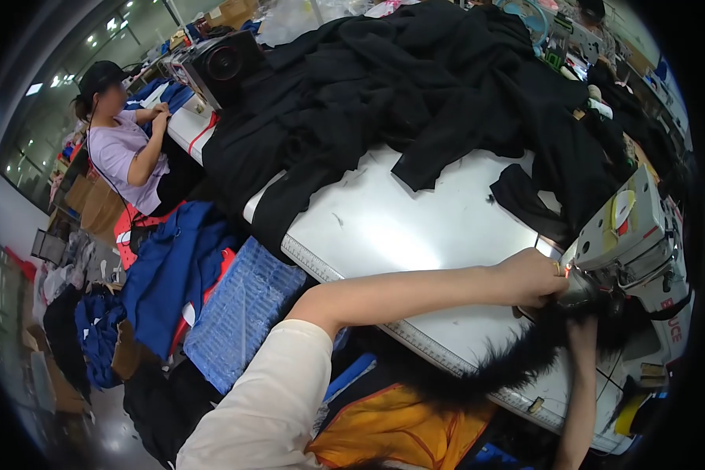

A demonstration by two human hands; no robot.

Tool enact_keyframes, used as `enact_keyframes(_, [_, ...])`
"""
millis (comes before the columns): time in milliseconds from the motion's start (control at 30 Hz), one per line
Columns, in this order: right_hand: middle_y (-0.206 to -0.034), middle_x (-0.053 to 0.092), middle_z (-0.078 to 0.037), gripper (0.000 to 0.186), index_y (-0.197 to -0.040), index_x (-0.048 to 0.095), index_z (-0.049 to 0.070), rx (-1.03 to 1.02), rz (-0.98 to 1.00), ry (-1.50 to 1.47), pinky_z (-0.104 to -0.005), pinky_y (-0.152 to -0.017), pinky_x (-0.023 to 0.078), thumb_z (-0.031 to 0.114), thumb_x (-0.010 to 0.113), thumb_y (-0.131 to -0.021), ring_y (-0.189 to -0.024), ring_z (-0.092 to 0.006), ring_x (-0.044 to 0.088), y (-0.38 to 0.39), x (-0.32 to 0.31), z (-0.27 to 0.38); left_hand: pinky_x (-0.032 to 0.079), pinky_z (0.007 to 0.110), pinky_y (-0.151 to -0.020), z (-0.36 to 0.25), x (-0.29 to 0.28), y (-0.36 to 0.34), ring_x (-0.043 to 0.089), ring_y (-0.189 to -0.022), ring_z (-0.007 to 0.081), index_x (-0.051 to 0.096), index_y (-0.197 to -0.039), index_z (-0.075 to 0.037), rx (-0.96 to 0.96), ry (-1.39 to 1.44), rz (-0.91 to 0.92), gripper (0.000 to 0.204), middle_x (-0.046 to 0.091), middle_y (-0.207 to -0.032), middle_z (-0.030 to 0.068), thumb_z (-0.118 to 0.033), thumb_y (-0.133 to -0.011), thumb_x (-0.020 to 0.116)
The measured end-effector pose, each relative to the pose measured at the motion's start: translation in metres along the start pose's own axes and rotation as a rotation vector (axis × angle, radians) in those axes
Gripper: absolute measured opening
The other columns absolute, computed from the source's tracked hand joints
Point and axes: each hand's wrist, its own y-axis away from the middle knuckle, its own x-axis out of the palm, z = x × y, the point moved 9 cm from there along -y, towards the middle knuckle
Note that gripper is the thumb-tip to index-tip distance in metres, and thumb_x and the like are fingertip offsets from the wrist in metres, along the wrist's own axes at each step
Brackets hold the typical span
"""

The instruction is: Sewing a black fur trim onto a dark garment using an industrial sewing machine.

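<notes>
A white sewing machine [630, 215] stands at the right end of the white table. My left hand [531, 278] reaches across the table to its front, fingers curled in beside a dark, shiny part of the machine. What the fingers grip is hidden. My right hand [582, 333] comes up from below, close to the left one; its fingers disappear behind dark material and the machine. A strip of black fur trim [513, 364] runs from between the hands down over the table's near edge.
Black fabric [384, 78] is heaped over the back of the white table [392, 219]. A measuring tape [309, 258] runs along its near edge. Blue garments [172, 274], a blue wrapped bundle [247, 313] and orange cloth [403, 423] lie nearby. Another person [129, 153] works at the left.
</notes>
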Motion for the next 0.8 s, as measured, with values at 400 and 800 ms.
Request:
enact_keyframes(400, [-0.111,0.058,-0.006,0.032,-0.111,0.059,0.013,-0.752,-0.399,0.864,-0.0382,-0.087,0.041,0.012,0.055,-0.079,-0.109,-0.0249,0.055,0.053,-0.022,0.135,0.051,0.028,-0.062,-0.052,0.02,0.002,0.058,-0.074,0.0183,0.056,-0.07,-0.007,0.525,-0.427,0.139,0.012,0.058,-0.073,0.0031,-0.018,-0.066,0.058])
enact_keyframes(800, [-0.115,0.061,0.0,0.035,-0.11,0.063,0.017,-0.905,-0.203,0.59,-0.0279,-0.086,0.05,0.013,0.058,-0.075,-0.103,-0.0148,0.06,0.032,-0.01,0.123,0.054,0.028,-0.066,-0.03,-0.002,0.001,0.066,-0.085,0.0183,0.067,-0.094,-0.008,0.269,-0.249,0.138,0.033,0.067,-0.096,0.0021,-0.014,-0.062,0.065])
